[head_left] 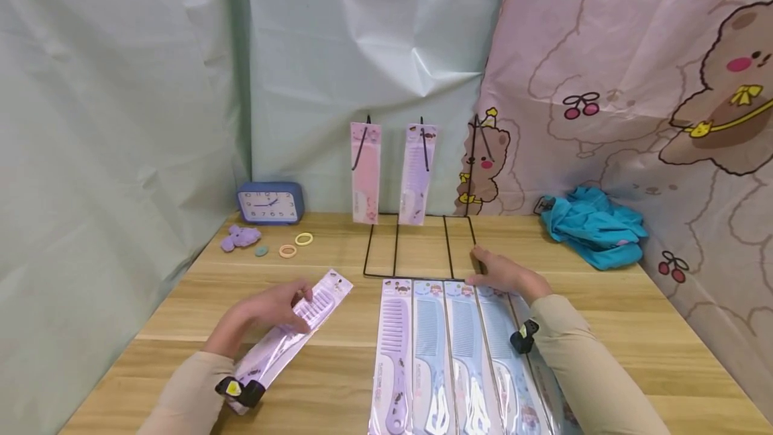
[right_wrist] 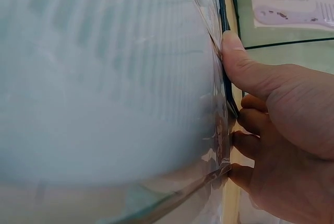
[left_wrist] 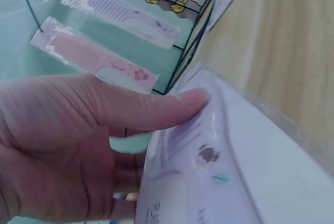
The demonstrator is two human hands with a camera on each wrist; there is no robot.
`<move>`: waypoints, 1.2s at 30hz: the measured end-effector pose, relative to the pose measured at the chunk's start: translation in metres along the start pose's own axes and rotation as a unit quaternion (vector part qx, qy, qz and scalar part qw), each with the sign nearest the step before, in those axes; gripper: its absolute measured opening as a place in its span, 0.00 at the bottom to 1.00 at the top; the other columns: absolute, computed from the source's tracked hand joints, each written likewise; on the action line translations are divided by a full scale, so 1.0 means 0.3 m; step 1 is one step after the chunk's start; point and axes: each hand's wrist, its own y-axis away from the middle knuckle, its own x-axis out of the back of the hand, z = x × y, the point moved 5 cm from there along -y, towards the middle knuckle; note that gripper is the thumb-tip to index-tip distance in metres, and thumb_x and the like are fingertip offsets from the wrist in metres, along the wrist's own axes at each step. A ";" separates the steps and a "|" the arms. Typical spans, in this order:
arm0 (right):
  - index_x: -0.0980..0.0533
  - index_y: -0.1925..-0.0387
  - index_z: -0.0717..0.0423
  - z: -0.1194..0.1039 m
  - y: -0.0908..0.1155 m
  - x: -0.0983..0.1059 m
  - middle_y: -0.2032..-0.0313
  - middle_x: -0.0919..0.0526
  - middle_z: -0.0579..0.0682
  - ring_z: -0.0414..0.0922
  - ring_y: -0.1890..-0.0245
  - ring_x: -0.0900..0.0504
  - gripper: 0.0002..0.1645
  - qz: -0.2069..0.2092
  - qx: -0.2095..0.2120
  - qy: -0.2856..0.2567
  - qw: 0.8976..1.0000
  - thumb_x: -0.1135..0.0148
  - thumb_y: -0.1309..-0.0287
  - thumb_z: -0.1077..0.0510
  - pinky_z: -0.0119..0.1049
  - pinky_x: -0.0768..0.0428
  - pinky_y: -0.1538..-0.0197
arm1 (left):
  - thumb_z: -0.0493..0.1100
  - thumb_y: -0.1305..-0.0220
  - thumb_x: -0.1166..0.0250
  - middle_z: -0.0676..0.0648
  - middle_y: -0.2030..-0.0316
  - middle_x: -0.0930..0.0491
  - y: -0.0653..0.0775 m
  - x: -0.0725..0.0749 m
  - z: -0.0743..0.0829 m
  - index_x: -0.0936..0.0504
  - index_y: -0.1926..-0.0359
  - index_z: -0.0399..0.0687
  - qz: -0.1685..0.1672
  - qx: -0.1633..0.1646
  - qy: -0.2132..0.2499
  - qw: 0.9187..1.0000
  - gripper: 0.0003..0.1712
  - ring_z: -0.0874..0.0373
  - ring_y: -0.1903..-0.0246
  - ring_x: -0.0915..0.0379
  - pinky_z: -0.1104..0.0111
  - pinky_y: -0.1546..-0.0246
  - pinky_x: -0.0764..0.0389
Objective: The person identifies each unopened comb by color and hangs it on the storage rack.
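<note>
In the head view my left hand [head_left: 274, 306] holds a purple comb in a clear packet [head_left: 329, 285], tilted over the left side of the table. The left wrist view shows the thumb [left_wrist: 177, 106] lying on the packet's face and the fingers behind it. My right hand [head_left: 504, 272] rests at the front right corner of a black wire rack [head_left: 396, 247]. In the right wrist view its thumb and fingertips touch the wire and the packet edges, without visibly gripping them. Packaged combs lie before the rack: a purple one [head_left: 394, 348] at left, then several blue ones [head_left: 429, 348].
A pink packaged comb [head_left: 366, 180] and a purple packaged comb [head_left: 417, 176] hang on the rack's hooks. At the back left stand a blue clock [head_left: 270, 203], a purple scrunchie [head_left: 240, 237] and small rings [head_left: 288, 251]. Crumpled teal cloth [head_left: 594, 227] lies back right.
</note>
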 end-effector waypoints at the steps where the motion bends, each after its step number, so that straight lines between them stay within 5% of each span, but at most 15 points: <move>1: 0.52 0.22 0.63 -0.001 -0.001 0.000 0.24 0.52 0.67 0.65 0.26 0.51 0.53 0.000 0.001 0.001 1.000 0.37 0.34 0.43 0.60 0.48 0.27 | 0.32 0.51 0.24 0.43 0.65 0.27 0.000 0.005 0.002 0.27 0.56 0.38 -0.009 -0.013 0.017 1.000 0.24 0.52 0.65 0.31 0.64 0.66 0.28; 9: 0.52 0.22 0.63 0.001 -0.004 -0.001 0.24 0.51 0.66 0.64 0.26 0.50 0.53 -0.004 -0.002 -0.001 1.000 0.36 0.34 0.43 0.60 0.46 0.28 | 0.34 0.40 0.29 0.44 0.61 0.21 0.013 0.079 0.055 0.19 0.42 0.42 0.013 -0.082 0.070 0.994 0.24 0.53 0.65 0.31 0.69 0.66 0.24; 12: 0.52 0.22 0.63 0.001 -0.002 0.001 0.24 0.51 0.67 0.65 0.26 0.50 0.53 -0.003 -0.001 -0.003 1.000 0.36 0.34 0.43 0.60 0.46 0.28 | 0.34 0.38 0.32 0.37 0.48 0.22 0.028 0.095 0.105 0.23 0.35 0.43 0.014 -0.102 0.115 0.988 0.29 0.52 0.62 0.26 0.68 0.64 0.19; 17: 0.52 0.22 0.63 0.002 -0.003 0.002 0.24 0.52 0.67 0.65 0.26 0.50 0.53 -0.004 0.000 -0.005 1.000 0.36 0.34 0.44 0.60 0.47 0.27 | 0.28 0.34 0.38 0.33 0.29 0.37 0.063 0.087 0.216 0.31 0.28 0.47 -0.017 -0.126 0.132 0.983 0.34 0.55 0.68 0.25 0.65 0.65 0.16; 21: 0.52 0.22 0.63 0.003 -0.007 0.000 0.24 0.52 0.67 0.65 0.26 0.50 0.52 -0.005 0.003 -0.002 1.000 0.37 0.34 0.44 0.60 0.47 0.28 | 0.29 0.32 0.39 0.35 0.30 0.35 0.065 0.073 0.289 0.32 0.27 0.49 -0.005 -0.159 0.131 0.978 0.34 0.62 0.80 0.35 0.69 0.70 0.19; 23: 0.52 0.22 0.63 0.002 -0.006 0.003 0.24 0.51 0.67 0.65 0.26 0.49 0.52 -0.004 0.004 0.000 1.000 0.37 0.34 0.44 0.60 0.46 0.28 | 0.31 0.32 0.38 0.37 0.30 0.34 0.049 0.069 0.317 0.32 0.27 0.52 0.016 -0.174 0.144 0.974 0.34 0.62 0.79 0.32 0.69 0.69 0.19; 26: 0.52 0.23 0.64 -0.003 -0.003 0.007 0.25 0.50 0.68 0.65 0.26 0.48 0.52 -0.003 0.008 0.002 1.000 0.37 0.33 0.44 0.60 0.46 0.28 | 0.31 0.32 0.36 0.37 0.32 0.31 0.014 0.062 0.358 0.32 0.27 0.52 0.046 -0.189 0.180 0.964 0.35 0.57 0.67 0.19 0.66 0.61 0.15; 29: 0.51 0.23 0.64 -0.007 0.001 0.008 0.25 0.49 0.68 0.66 0.27 0.47 0.51 -0.002 0.007 0.001 1.000 0.37 0.33 0.45 0.60 0.46 0.28 | 0.31 0.34 0.35 0.35 0.40 0.24 -0.027 0.055 0.406 0.32 0.27 0.48 0.060 -0.202 0.226 0.951 0.35 0.48 0.52 0.17 0.61 0.54 0.16; 36: 0.50 0.23 0.63 -0.013 -0.004 0.006 0.25 0.48 0.67 0.65 0.27 0.47 0.51 -0.004 -0.003 0.008 1.000 0.36 0.34 0.45 0.59 0.46 0.28 | 0.27 0.35 0.36 0.35 0.46 0.19 -0.101 0.052 0.508 0.31 0.28 0.46 0.065 -0.230 0.316 0.918 0.36 0.44 0.49 0.19 0.56 0.53 0.16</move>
